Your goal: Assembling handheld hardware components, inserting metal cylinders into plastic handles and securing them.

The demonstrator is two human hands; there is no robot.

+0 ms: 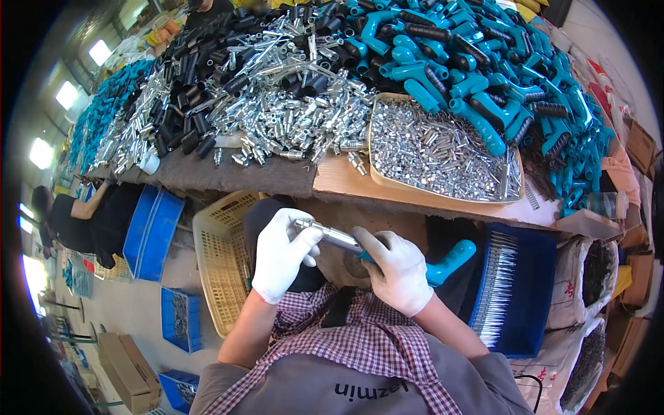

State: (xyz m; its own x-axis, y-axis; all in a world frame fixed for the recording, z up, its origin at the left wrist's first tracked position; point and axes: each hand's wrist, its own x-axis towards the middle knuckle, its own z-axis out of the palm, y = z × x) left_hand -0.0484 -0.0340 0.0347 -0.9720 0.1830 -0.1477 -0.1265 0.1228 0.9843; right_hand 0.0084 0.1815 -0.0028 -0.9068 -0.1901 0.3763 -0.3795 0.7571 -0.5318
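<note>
Over my lap, both gloved hands hold one tool with a silver metal barrel (339, 239) and a curved teal handle (451, 263). Fingers and thumb of my left hand (282, 254) close round the thin tip at the barrel's left end. My right hand (397, 270) grips it where barrel and handle join, hiding that joint. The handle sticks out to the right beyond my right hand. What the tool is for does not show.
Ahead, the bench carries a tray (443, 149) of small metal parts, silver fittings (304, 114), black sleeves (197, 124) and teal handles (477, 90). A yellow basket (214, 277) stands left. On the right, a blue bin (529, 297) holds metal rods. A person (104, 221) works far left.
</note>
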